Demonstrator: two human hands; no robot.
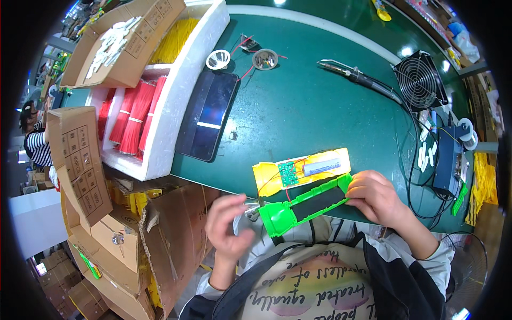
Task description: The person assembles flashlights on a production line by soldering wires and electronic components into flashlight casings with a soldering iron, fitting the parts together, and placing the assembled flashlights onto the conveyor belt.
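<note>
My right hand [377,197] pinches the right end of a green plastic half-shell [278,217], held tilted over the table's near edge. A dark panel [320,204] lies along the shell's inside. Beside the shell's left end, my left hand [229,226] has its thumb and fingers apart. Close to its fingertips is a small shiny metallic piece [252,208], partly hidden; whether they touch, I cannot tell. Just beyond lies a yellow half-shell [266,180] with a green circuit board [288,173] and a silvery battery cell [321,166]. Thin wires run between the two shells.
A soldering iron [362,79] and black fan [420,80] stand far right, near a solder spool [468,133]. A dark phone-like slab [208,117] and reflector cups [265,60] lie left. A foam box [168,122] holds red wire bundles; cardboard boxes [176,240] crowd the left.
</note>
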